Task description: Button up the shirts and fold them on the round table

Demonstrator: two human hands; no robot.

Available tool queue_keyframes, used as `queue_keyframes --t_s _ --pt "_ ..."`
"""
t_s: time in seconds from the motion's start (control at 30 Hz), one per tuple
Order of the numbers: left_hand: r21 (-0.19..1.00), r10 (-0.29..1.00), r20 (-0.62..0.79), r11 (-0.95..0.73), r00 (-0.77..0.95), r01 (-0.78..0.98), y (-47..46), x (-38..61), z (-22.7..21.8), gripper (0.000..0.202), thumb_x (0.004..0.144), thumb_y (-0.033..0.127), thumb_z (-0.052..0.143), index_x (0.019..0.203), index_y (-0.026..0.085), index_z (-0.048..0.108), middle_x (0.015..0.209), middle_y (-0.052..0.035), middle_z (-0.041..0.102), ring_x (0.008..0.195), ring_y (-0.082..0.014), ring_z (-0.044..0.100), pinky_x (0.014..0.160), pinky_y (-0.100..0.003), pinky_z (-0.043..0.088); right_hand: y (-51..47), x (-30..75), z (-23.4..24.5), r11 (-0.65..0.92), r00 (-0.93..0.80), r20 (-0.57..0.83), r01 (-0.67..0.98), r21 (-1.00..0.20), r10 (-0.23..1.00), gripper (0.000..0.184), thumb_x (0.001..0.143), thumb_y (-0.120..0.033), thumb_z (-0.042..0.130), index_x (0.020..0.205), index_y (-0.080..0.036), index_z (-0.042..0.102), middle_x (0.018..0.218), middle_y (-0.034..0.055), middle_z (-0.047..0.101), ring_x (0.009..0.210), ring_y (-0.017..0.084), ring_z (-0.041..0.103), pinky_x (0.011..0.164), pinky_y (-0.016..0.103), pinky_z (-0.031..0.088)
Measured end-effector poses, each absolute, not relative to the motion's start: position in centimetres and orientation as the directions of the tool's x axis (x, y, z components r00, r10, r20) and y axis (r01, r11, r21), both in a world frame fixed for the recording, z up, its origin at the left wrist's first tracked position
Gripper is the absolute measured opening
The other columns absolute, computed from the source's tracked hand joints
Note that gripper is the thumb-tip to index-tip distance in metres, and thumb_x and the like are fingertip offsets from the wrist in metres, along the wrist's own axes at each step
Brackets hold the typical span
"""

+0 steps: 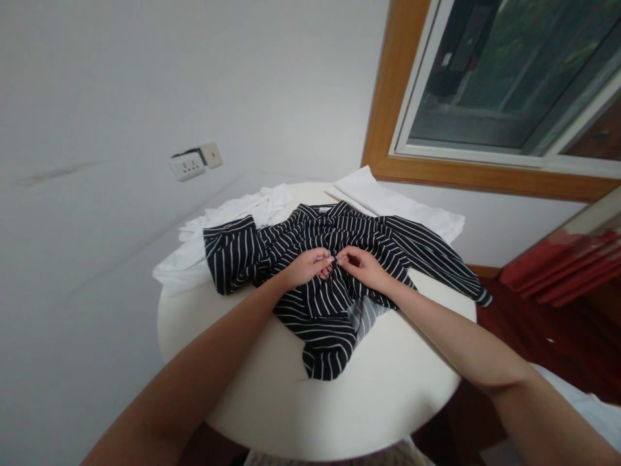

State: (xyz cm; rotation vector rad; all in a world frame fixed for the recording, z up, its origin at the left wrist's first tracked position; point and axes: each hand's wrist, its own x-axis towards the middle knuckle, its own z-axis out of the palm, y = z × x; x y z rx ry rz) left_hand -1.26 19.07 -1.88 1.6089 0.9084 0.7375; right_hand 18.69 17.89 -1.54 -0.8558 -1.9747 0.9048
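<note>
A black shirt with thin white stripes (320, 304) lies spread and rumpled across a round white table (272, 395). My left hand (310, 265) and my right hand (363, 265) meet over the middle of the shirt, fingertips almost touching. Both hands pinch the shirt's front fabric at the same spot. The fingers are closed on the cloth, and the exact detail they grip is too small to make out. One sleeve reaches left, the other trails off the table's right edge.
White garments lie behind the shirt: a crumpled one (233, 217) at the left and a folded one (388, 204) at the back right. A wall socket (194, 162) sits on the white wall. A wood-framed window (485, 97) is at the upper right, red fabric (572, 259) below it.
</note>
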Motion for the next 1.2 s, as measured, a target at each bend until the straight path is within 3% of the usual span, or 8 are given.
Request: queue_keyframes --t_s 0.3,0.77,1.2 --pt "0.968 0.86 0.029 -0.152 0.509 0.201 18.83 -1.15 -1.7 0.03 0.083 0.044 0.058 0.073 0.016 0.05 0.06 0.0051 0.053 0.054 -0.0071 0.053 0.057 -0.021 0.048 18.16 18.78 -1.88 0.531 -0.474 0.38 0.239 -0.813 0.794 0.012 0.085 -0.029 0.055 0.089 -0.018 0.06 0.08 0.0007 0.06 0.074 0.013 0.056 0.072 0.028 0.046" --pt "0.942 0.873 0.014 -0.175 0.487 0.286 18.69 -0.87 -1.71 0.027 0.084 0.041 0.055 0.073 0.017 0.051 0.056 0.0042 0.057 0.054 -0.0092 0.057 0.057 -0.022 0.049 18.71 18.96 -2.42 0.504 -0.485 0.34 0.261 -0.823 0.806 0.01 0.082 -0.027 0.057 0.085 -0.018 0.058 0.076 -0.0014 0.059 0.069 0.011 0.053 0.068 0.026 0.045" --pt "0.97 0.849 0.05 -0.167 0.526 0.178 18.45 -0.86 -1.86 0.035 0.074 0.045 0.068 0.072 0.017 0.047 0.063 0.0056 0.053 0.06 -0.0079 0.057 0.062 -0.023 0.051 18.55 18.95 -2.27 0.498 -0.471 0.331 0.29 -0.817 0.818 0.009 0.08 -0.025 0.056 0.087 -0.018 0.057 0.075 -0.0022 0.057 0.068 0.012 0.053 0.067 0.026 0.044"
